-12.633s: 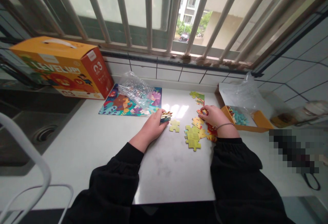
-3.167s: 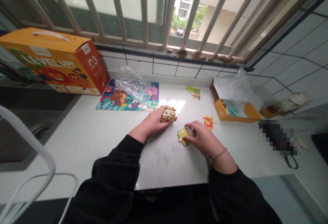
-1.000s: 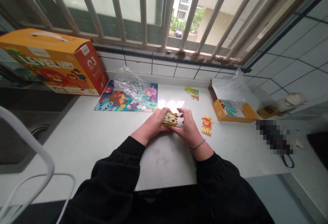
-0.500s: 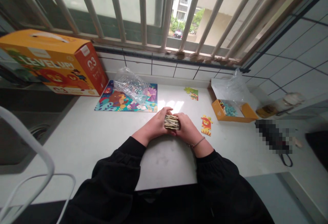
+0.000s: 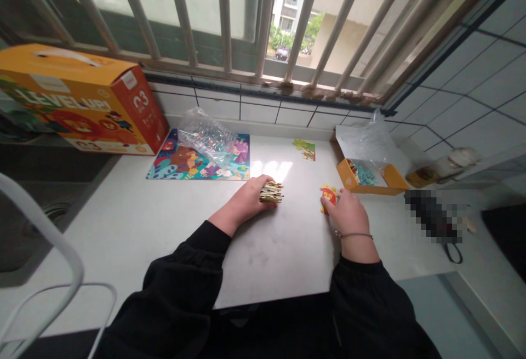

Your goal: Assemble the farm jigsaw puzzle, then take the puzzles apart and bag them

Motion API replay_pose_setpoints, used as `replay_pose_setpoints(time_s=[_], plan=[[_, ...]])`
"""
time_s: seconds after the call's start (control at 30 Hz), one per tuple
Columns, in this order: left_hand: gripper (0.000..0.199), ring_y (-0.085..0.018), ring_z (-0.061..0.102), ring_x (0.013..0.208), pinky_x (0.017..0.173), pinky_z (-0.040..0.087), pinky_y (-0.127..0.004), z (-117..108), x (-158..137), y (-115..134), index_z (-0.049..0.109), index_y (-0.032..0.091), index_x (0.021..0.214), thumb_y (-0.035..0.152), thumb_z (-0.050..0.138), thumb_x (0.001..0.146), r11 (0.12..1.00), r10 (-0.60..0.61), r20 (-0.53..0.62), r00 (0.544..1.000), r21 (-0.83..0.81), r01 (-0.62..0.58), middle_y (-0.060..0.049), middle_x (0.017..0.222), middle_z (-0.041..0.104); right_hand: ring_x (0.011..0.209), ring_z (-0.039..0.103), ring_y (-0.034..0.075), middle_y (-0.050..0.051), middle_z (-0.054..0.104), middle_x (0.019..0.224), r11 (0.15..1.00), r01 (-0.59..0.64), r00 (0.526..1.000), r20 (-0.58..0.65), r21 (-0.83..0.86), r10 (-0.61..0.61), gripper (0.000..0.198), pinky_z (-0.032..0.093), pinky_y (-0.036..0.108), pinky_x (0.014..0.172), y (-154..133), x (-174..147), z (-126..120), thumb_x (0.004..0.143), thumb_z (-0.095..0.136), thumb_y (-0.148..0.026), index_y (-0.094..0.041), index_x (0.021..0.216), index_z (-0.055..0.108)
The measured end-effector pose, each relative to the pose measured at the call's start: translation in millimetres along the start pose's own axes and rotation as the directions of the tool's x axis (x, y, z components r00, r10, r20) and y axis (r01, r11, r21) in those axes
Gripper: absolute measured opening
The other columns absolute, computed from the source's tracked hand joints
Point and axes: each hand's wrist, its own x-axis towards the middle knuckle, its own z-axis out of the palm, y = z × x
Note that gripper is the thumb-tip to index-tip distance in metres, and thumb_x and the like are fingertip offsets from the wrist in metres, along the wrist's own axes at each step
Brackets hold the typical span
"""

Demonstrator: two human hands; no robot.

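Observation:
My left hand (image 5: 250, 201) is closed around a thick stack of puzzle pieces (image 5: 272, 192), whose layered edges face right. My right hand (image 5: 349, 217) is at the yellow and red lion puzzle pieces (image 5: 328, 193) on the countertop, thumb on their left side and fingers at the right, gripping them. The hand covers part of these pieces. Farther back lies a green, tree-printed group of joined puzzle pieces (image 5: 304, 149), untouched.
A colourful picture board (image 5: 181, 164) lies back left under crumpled clear plastic (image 5: 205, 134), beside a large orange box (image 5: 119, 107). An open orange tray box (image 5: 370, 188) with pieces and plastic stands back right. A sink (image 5: 49, 216) is left; a white cable (image 5: 68, 238) crosses the left foreground.
My right hand has left the stack and moved right onto the lion pieces. The stack stays in my left hand alone, its edges now less even. The view has shifted slightly.

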Motion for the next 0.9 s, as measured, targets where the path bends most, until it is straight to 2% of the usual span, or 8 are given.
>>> replay_pose_setpoints(time_s=[0.2,0.3,0.4,0.47,0.57,0.63,0.77,0.9], plan=[[0.051,-0.029,0.072,0.107,0.095,0.056,-0.043,0,0,-1,0.066,0.025,0.121,0.028,0.091,0.077,1.000,0.018,0.001,1.000,0.018,-0.018,-0.008,0.119,0.076,0.101,0.076,0.030,0.017,0.080,0.117,0.965,-0.009,0.991,0.131,0.260,-0.026,0.071,0.057,0.036,0.087,-2,17,6,0.080,0.082,-0.036,-0.010,0.144,0.065],[0.050,-0.029,0.073,0.106,0.093,0.056,-0.041,-1,-1,1,0.066,0.025,0.121,0.027,0.090,0.077,1.000,0.010,-0.001,1.000,0.013,-0.010,-0.007,0.117,0.076,0.083,0.074,0.024,0.009,0.080,0.100,0.919,-0.012,0.981,0.181,0.394,-0.065,0.052,0.055,0.032,0.072,-4,21,5,0.075,0.085,-0.035,-0.015,0.122,0.075],[0.050,-0.029,0.072,0.106,0.093,0.055,-0.041,-2,-1,2,0.065,0.025,0.122,0.030,0.090,0.078,1.000,0.011,-0.005,1.000,0.022,-0.011,-0.008,0.118,0.076,0.068,0.066,0.020,0.004,0.073,0.077,0.844,0.000,0.968,0.211,0.537,-0.135,0.030,0.048,0.030,0.060,-9,22,1,0.083,0.080,-0.047,-0.018,0.092,0.077],[0.050,-0.029,0.072,0.107,0.093,0.055,-0.042,-2,-1,1,0.065,0.025,0.121,0.032,0.090,0.079,0.999,0.007,-0.018,1.000,0.040,-0.006,-0.008,0.118,0.075,0.067,0.065,0.020,0.005,0.073,0.076,0.714,-0.056,0.962,0.230,0.698,-0.149,0.039,0.049,0.030,0.059,-17,25,-3,0.084,0.079,-0.058,-0.019,0.088,0.075],[0.052,-0.031,0.070,0.109,0.096,0.055,-0.045,-3,0,-2,0.063,0.025,0.121,0.034,0.090,0.078,0.995,-0.007,-0.073,0.997,0.096,0.014,-0.009,0.118,0.075,0.078,0.072,0.021,0.007,0.079,0.094,0.395,-0.205,0.938,0.295,0.896,-0.181,0.051,0.057,0.031,0.065,-33,34,-9,0.078,0.083,-0.068,-0.021,0.098,0.074],[0.056,-0.033,0.070,0.112,0.098,0.054,-0.047,-3,0,-5,0.061,0.024,0.123,0.036,0.092,0.077,0.991,-0.024,-0.108,0.994,0.125,0.038,-0.010,0.120,0.074,0.078,0.071,0.020,0.007,0.079,0.098,0.290,-0.263,0.918,0.331,0.920,-0.217,0.055,0.057,0.029,0.063,-44,42,-9,0.073,0.085,-0.069,-0.023,0.099,0.073],[0.070,-0.035,0.069,0.118,0.102,0.054,-0.050,-3,1,-9,0.058,0.025,0.129,0.038,0.097,0.072,0.987,-0.072,-0.116,0.991,0.135,0.088,-0.011,0.126,0.073,0.056,0.054,0.013,0.001,0.066,0.069,0.419,-0.253,0.932,0.336,0.872,-0.136,0.054,0.039,0.023,0.043,-56,53,3,0.066,0.091,-0.068,-0.023,0.081,0.066],[0.075,-0.035,0.069,0.121,0.103,0.054,-0.050,-2,1,-11,0.058,0.025,0.130,0.038,0.100,0.069,0.989,-0.080,-0.107,0.991,0.113,0.092,-0.012,0.129,0.072,0.055,0.051,0.012,-0.001,0.062,0.067,0.362,-0.278,0.932,0.342,0.890,-0.125,0.057,0.039,0.023,0.044,-51,54,16,0.065,0.088,-0.072,-0.023,0.083,0.064]])
